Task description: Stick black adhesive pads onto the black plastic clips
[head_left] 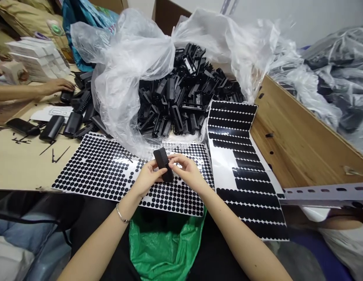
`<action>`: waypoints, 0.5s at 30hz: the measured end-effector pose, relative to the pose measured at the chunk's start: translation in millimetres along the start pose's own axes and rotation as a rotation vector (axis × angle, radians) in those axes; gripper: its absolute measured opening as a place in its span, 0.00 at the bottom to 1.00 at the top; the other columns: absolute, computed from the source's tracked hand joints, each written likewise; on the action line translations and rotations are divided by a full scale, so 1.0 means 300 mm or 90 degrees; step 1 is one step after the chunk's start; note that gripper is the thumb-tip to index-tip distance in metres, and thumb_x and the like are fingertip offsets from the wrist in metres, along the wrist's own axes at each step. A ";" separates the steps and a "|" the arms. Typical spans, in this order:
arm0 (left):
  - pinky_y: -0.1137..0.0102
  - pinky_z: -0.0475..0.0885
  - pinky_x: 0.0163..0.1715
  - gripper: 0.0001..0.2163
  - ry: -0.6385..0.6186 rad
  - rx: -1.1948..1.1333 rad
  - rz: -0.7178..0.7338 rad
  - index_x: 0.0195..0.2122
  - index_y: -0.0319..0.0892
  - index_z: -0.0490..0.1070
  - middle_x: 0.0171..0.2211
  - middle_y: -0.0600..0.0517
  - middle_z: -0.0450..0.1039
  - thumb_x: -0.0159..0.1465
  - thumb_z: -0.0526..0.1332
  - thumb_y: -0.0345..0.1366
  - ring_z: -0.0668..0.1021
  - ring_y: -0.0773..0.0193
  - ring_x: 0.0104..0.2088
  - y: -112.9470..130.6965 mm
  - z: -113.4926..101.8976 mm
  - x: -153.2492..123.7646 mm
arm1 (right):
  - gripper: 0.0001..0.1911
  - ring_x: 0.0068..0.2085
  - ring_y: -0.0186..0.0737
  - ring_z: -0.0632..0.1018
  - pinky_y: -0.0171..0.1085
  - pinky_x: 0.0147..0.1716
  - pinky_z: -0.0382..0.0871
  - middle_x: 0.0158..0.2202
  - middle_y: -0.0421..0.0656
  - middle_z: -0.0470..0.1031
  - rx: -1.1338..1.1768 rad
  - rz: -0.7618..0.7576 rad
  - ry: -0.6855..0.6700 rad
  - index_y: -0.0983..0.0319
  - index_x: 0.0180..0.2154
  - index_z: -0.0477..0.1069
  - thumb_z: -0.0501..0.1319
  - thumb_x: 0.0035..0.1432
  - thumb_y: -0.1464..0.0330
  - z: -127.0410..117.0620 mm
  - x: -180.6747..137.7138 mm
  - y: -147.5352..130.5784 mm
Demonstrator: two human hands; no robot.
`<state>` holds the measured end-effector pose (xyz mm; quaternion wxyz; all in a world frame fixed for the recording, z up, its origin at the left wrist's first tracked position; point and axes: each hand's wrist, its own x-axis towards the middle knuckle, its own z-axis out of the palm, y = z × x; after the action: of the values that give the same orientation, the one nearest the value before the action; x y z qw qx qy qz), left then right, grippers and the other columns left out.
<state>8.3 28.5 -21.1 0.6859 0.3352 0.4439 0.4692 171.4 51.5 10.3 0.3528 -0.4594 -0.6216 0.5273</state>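
Black plastic part [163, 164] held btwn both hands [169, 175] over dot sheet [105, 168]

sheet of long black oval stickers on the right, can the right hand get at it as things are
Probably yes: the sheet of long black oval stickers lies flat just beside the right hand, nothing between them, though it holds a small black plastic part.

Left hand [148, 176] and right hand [187, 172] meet, pinching.

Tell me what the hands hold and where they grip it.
A black plastic part: the left hand pinches its left side, the right hand its lower right edge.
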 end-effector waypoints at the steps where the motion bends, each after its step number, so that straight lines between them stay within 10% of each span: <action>1: 0.66 0.80 0.32 0.26 0.002 -0.002 0.000 0.45 0.39 0.75 0.45 0.44 0.78 0.48 0.74 0.45 0.82 0.59 0.34 0.001 0.001 0.000 | 0.08 0.53 0.45 0.74 0.50 0.55 0.68 0.51 0.48 0.73 0.000 0.000 0.004 0.60 0.30 0.73 0.63 0.57 0.63 0.003 0.000 0.003; 15: 0.67 0.80 0.31 0.23 0.002 -0.008 0.025 0.45 0.39 0.75 0.44 0.44 0.79 0.50 0.73 0.43 0.82 0.59 0.35 -0.013 -0.004 0.002 | 0.09 0.53 0.46 0.75 0.46 0.49 0.74 0.49 0.47 0.75 0.018 -0.002 0.054 0.60 0.29 0.73 0.65 0.55 0.61 0.030 -0.003 0.020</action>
<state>8.7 27.8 -25.2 0.6780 0.3384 0.4358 0.4858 164.7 47.7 2.9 0.3861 -0.4757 -0.5992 0.5155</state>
